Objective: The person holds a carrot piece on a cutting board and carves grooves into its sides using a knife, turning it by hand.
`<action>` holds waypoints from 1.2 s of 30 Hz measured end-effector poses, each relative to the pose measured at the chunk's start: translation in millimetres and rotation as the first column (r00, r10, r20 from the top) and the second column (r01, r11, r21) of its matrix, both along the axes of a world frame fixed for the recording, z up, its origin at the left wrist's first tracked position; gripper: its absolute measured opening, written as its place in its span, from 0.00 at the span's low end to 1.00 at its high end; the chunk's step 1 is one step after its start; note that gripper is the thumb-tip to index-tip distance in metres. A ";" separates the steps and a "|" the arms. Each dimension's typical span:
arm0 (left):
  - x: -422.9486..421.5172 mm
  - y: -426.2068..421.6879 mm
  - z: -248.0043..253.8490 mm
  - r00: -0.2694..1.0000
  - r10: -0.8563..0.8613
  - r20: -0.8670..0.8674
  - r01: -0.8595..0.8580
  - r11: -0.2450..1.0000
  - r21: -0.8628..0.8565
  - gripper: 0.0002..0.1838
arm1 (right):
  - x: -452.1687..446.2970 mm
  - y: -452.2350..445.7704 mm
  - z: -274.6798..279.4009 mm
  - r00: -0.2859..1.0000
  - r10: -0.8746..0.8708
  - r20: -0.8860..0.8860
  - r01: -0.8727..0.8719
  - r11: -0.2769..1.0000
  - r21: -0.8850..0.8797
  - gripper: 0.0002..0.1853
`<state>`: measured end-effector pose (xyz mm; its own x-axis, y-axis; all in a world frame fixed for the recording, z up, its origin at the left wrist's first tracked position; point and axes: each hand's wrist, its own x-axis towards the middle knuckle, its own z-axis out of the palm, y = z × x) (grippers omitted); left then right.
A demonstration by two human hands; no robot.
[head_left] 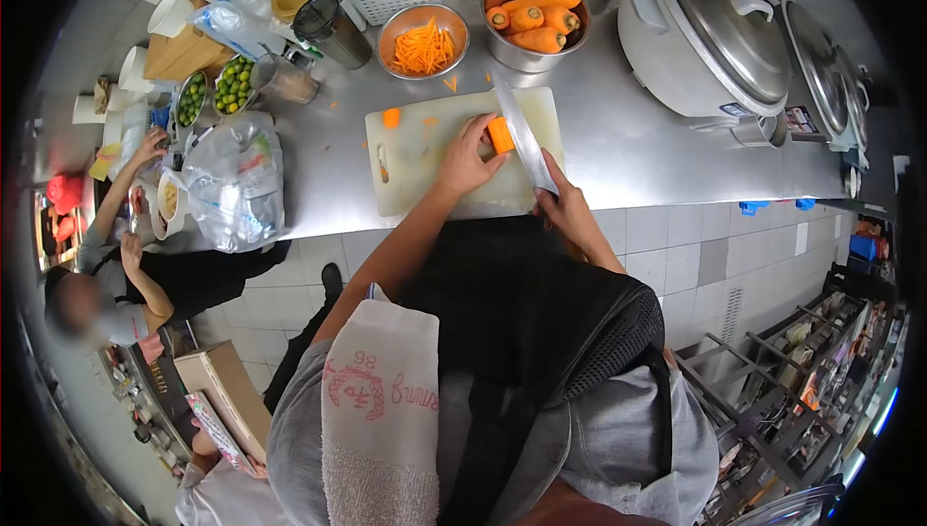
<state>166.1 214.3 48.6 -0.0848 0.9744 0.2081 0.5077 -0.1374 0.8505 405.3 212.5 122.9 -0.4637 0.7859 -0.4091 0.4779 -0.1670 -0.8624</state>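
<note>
My left hand (467, 159) grips an orange carrot block (500, 135) on the pale cutting board (425, 188). Fingers of my right hand (568, 206) are wrapped round the handle of a wide knife (521, 135). The blade lies along the right side of the carrot block and points away from me. Another short carrot piece (390, 118) rests near the board's upper left corner, with small scraps beside it. Beyond the board are a metal bowl of carrot shreds (423, 48) and a deeper metal bowl of whole carrots (537, 28).
A large lidded cooker (705, 34) stands at the right on the steel counter (618, 164). At the left are a plastic bag (235, 179), bowls of green limes (233, 87) and a dark cup (331, 31). Another person works at the far left.
</note>
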 end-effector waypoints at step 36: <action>1.8 0.9 -10.8 0.996 0.074 0.043 -0.075 0.997 0.016 0.37 | -16.0 0.7 -9.1 0.967 0.041 0.252 -0.112 0.955 0.275 0.41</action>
